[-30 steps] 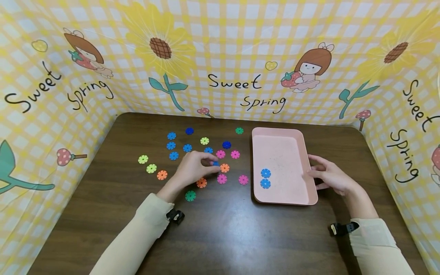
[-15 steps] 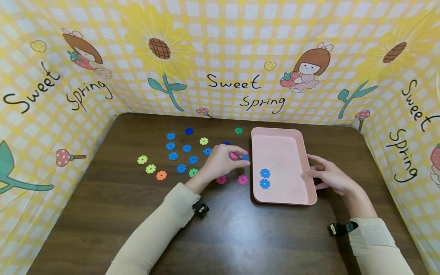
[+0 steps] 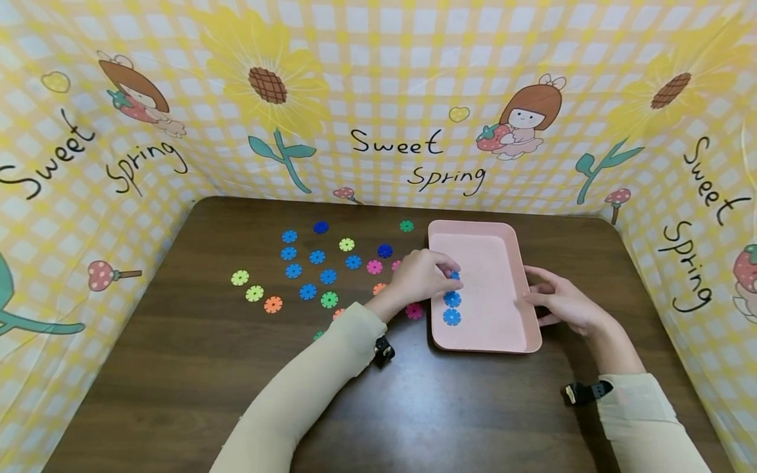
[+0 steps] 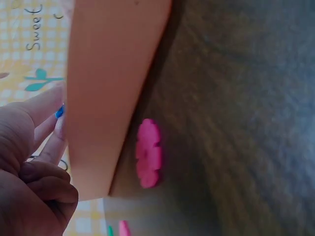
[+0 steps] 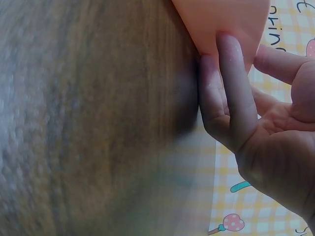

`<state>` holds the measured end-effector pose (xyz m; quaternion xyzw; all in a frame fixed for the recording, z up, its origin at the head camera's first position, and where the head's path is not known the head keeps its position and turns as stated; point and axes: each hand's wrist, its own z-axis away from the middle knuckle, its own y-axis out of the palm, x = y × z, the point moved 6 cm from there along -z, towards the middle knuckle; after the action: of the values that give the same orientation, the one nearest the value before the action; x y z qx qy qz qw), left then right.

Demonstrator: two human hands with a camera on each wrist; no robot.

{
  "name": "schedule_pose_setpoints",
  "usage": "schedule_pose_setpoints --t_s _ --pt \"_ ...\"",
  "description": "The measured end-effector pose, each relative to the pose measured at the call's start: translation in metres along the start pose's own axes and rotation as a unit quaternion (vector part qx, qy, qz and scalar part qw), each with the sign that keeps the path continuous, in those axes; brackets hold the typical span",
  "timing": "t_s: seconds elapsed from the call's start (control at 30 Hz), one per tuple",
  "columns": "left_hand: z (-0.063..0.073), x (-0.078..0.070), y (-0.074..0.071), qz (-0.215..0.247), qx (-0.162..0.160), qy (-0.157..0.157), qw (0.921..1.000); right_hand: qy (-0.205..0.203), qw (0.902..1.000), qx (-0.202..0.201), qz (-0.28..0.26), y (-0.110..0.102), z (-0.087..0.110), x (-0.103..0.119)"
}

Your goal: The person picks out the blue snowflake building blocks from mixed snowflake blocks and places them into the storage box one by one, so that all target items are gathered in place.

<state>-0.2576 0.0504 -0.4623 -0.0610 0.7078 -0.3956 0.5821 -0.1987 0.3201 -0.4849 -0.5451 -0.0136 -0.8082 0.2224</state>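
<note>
In the head view my left hand (image 3: 422, 276) is over the left part of a pink tray (image 3: 487, 328). Between thumb and fingertips it pinches a blue snowflake disc (image 3: 455, 275), a notched flat toy piece; the left wrist view shows only a bit of the blue disc (image 4: 59, 112) above the tray wall. Two more blue snowflake discs (image 3: 452, 308) lie in the tray, just nearer than the pinched one. At the tray's right side my right hand (image 3: 564, 299) holds the wall, fingertips (image 5: 230, 46) against its outside and the thumb at the rim.
Left of the tray, loose snowflake discs in blue, yellow-green, orange, green and pink lie scattered on the brown table (image 3: 177, 368). One pink disc (image 4: 149, 153) lies close beside the tray wall. A yellow checked cloth (image 3: 378, 85) surrounds the table at the back and sides.
Carrying the blue snowflake disc, my left hand has moved right from among the loose discs to inside the tray's left edge. My right hand stays at the tray's right wall.
</note>
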Motion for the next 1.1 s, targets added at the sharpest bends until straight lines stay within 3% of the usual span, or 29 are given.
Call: schedule_pose_setpoints --t_s 0.3,0.6,0.77,0.97,1.1 --pt "-0.009 0.01 0.014 -0.093 0.013 -0.039 0.9949 -0.001 1.0 0.003 -0.001 0.001 0.0 0.0" --pt "-0.01 0.007 0.015 -0.139 0.004 -0.014 0.9903 0.001 1.0 0.001 -0.002 -0.001 0.0 0.0" --pt "0.002 0.004 0.006 -0.126 -0.018 0.009 0.9918 0.001 1.0 0.0 -0.001 0.0 0.0 0.0" --pt "0.025 0.006 -0.017 -0.103 -0.053 0.048 0.9921 -0.003 1.0 0.003 -0.001 0.001 0.001 0.002" --pt "0.039 0.011 -0.032 -0.088 -0.07 0.043 0.9928 -0.003 1.0 0.002 0.001 0.001 0.001 0.002"
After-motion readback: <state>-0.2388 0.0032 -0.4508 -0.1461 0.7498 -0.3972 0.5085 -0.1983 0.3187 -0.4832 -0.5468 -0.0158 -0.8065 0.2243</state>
